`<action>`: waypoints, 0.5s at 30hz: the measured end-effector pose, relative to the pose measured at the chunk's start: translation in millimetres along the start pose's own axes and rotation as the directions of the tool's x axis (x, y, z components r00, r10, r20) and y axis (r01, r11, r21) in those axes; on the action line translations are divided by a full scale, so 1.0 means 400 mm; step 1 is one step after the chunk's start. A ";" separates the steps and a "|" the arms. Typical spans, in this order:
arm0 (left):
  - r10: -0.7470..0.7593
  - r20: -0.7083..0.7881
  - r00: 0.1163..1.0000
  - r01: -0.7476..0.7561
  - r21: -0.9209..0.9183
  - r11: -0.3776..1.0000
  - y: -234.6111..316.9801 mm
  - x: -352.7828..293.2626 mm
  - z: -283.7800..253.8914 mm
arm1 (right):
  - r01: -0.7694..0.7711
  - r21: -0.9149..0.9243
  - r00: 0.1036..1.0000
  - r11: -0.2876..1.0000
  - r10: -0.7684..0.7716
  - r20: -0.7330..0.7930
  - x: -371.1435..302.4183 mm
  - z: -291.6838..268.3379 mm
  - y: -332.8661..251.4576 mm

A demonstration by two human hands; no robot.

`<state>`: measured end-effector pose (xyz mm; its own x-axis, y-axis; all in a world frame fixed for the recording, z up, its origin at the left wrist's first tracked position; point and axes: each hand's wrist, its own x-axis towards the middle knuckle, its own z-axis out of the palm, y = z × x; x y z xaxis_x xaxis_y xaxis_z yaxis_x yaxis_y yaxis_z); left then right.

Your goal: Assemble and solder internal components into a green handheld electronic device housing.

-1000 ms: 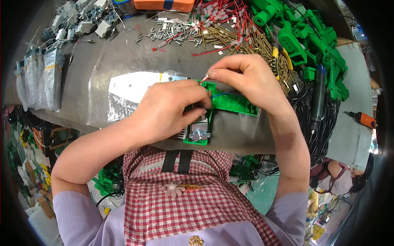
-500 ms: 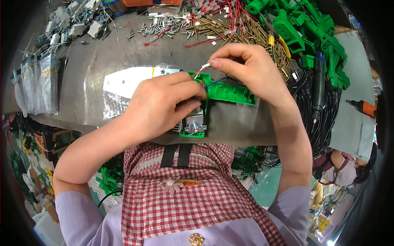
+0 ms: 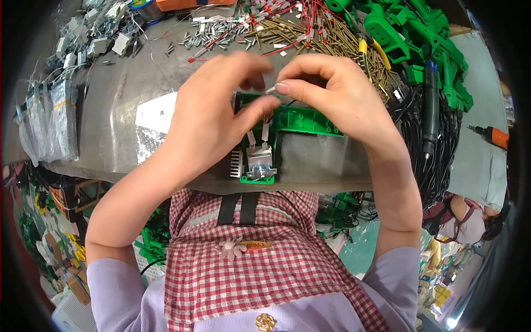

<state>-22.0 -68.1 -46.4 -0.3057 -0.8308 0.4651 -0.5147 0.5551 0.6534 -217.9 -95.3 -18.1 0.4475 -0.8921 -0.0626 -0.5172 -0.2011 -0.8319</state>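
Note:
A green plastic housing (image 3: pixel 312 123) lies on the bench, with a bracketed metal part (image 3: pixel 261 164) and a white finned piece (image 3: pixel 236 164) at its near end. Above the housing my right hand (image 3: pixel 332 88) pinches a small whitish wire end (image 3: pixel 270 90) between thumb and forefinger. Close by on the left is my left hand (image 3: pixel 215 105), its fingers smeared by motion. A gap shows between its thumb and fingers, with nothing visible in it. The left hand hides part of the housing and most of the wiring.
Loose screws (image 3: pixel 215 36), brass-coloured rods (image 3: pixel 282 34) and red wires (image 3: pixel 310 22) lie at the back. Green housings (image 3: pixel 392 39) are heaped at back right, near yellow-handled pliers (image 3: pixel 363 50), black cables (image 3: pixel 409 133) and a dark screwdriver-like tool (image 3: pixel 430 110). Wrapped bundles (image 3: pixel 63 122) sit left.
My left hand has lifted off the housing and moved up toward my right fingertips, its fingers parting. My right hand keeps its pinch and has shifted slightly left.

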 end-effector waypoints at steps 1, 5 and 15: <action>0.086 0.022 0.996 -0.087 0.046 0.995 -0.010 0.004 0.004 | 0.009 0.021 1.000 1.000 -0.009 -0.008 -0.002 -0.001 0.001; 0.132 0.220 0.967 -0.151 0.073 0.986 -0.004 0.015 -0.027 | -0.054 0.021 0.997 0.998 0.052 0.065 -0.022 0.000 0.001; -0.021 0.178 0.984 0.034 -0.069 0.997 -0.018 -0.014 -0.015 | 0.012 0.226 0.999 0.974 0.000 -0.051 -0.034 0.030 0.051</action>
<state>-11.8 -67.2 -50.1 -0.4326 -0.8362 0.3370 -0.4684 0.5279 0.7085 -225.8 -82.3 -41.0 0.4097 -0.9116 -0.0344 -0.3337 -0.1146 -0.9357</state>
